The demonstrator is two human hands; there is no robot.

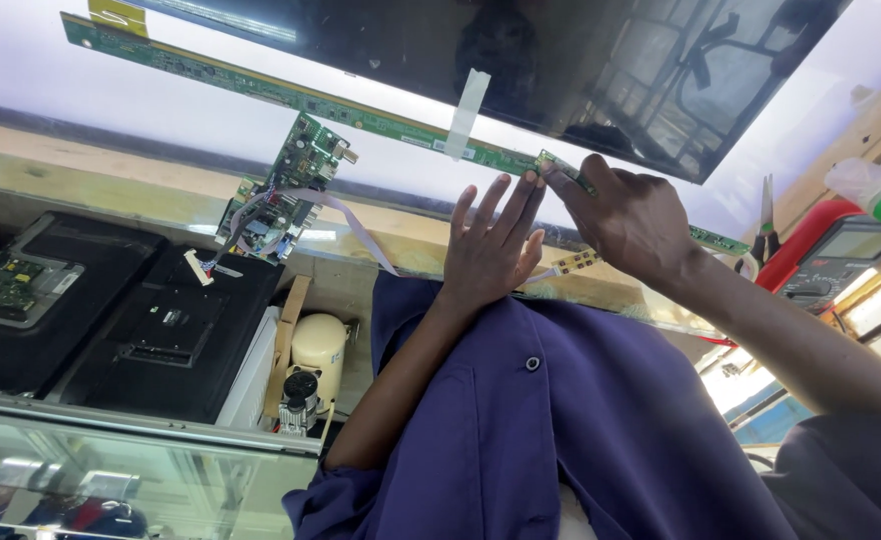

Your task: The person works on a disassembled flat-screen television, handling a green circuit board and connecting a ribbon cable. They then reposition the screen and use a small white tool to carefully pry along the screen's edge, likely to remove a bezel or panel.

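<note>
A dark display panel point(581, 70) lies on a bright light table, with a long narrow green circuit strip point(291, 95) along its edge, taped by a white tape piece point(466, 110). My right hand point(626, 215) pinches the end of the green strip near its connector point(561, 170). My left hand point(491, 245) lies flat beside it, fingers spread, fingertips touching the strip's edge. A square green driver board point(286, 190) with a flat white ribbon cable point(356, 225) sits to the left.
Black television back covers point(161, 330) and a small green board point(1, 285) lie lower left. A cream cylindrical part point(316, 350) stands near them. A red multimeter point(831, 255), pliers point(766, 215) and a bottle point(876, 190) sit at right. A glass edge point(111, 420) runs below.
</note>
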